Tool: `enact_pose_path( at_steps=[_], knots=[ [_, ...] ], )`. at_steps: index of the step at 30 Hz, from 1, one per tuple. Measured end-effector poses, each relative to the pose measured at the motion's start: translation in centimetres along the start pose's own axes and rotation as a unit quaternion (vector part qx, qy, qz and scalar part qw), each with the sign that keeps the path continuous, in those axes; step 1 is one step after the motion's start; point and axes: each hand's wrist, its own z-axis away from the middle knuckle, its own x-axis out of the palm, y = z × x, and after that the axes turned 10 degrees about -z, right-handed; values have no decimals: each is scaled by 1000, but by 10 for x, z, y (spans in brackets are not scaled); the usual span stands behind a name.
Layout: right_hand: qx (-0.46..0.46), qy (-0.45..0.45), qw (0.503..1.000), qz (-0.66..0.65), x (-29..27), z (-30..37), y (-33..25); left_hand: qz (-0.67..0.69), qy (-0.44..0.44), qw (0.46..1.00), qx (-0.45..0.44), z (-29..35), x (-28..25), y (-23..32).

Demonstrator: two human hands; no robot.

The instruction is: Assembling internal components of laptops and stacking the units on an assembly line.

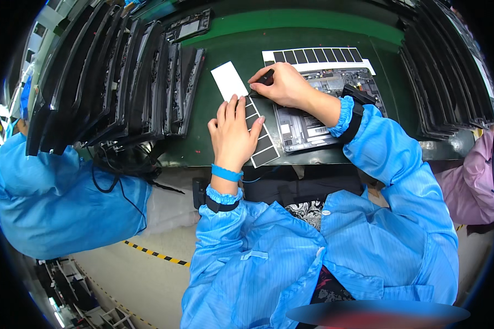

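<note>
A white backing strip with a row of black rectangular stickers point(264, 156) lies slanted on the green table. My left hand point(234, 131) rests flat on it, fingers stretched and thumb apart, covering part of the row. The strip's far end point(229, 80) is bare white. My right hand point(284, 86) is closed on a slim black tool that looks like tweezers point(265, 78). Its tip is by the strip's right edge, just beyond my left fingertips. Under my right forearm lies an open laptop base point(304, 131) with its inner parts exposed.
A second sticker sheet point(318, 56) lies along the laptop base's far edge. Upright rows of laptop parts stand at left point(121, 82) and right point(444, 71). Another opened unit point(189, 27) lies at the back. A blue-sleeved person point(60, 192) sits left, a pink-sleeved person point(472, 175) right.
</note>
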Motion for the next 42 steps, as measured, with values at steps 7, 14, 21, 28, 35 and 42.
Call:
enact_pose_path(
  at_steps=[7, 14, 21, 28, 35, 42],
  knots=[
    [98, -28, 974, -202, -11, -2, -3, -5, -18, 1000, -1, 0, -3, 2],
    [41, 83, 978, -186, -61, 21, -23, -7, -71, 997, 5, -5, -17, -6],
    [-21, -47, 999, 14, -28, -6, -2, -17, -32, 999, 5, -2, -6, 2],
    [47, -85, 995, -3, -23, -8, -4, -17, -22, 1000, 4, -3, -4, 2],
    [44, -80, 996, 8, -18, -8, -7, -12, -14, 1000, 6, -1, -2, -1],
    [18, -26, 999, -23, -14, -9, 13, -12, -8, 1000, 6, 0, -3, 2]
  ],
)
